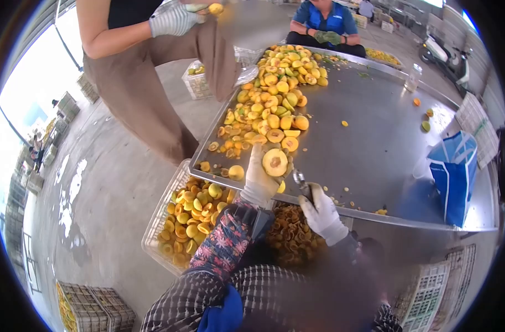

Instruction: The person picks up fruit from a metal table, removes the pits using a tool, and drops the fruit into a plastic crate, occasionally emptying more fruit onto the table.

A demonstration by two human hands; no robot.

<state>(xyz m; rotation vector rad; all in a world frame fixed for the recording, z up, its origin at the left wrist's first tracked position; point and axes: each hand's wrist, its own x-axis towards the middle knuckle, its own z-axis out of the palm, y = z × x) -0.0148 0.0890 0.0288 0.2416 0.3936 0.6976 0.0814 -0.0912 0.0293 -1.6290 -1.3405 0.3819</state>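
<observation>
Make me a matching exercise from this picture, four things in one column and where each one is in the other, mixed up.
Things:
1. halved peach
2. pitting tool
3. blue bag
4. crate of peach halves

Places:
A. on the floor below the table's near edge
B. in the left hand
C. standing on the metal table, right side
D. in the right hand

Pairs: 1-B, 2-D, 3-C, 4-A

We see fruit halves heaped on the surface at its left; a crate sits below its near-left corner, a bag at right.
</observation>
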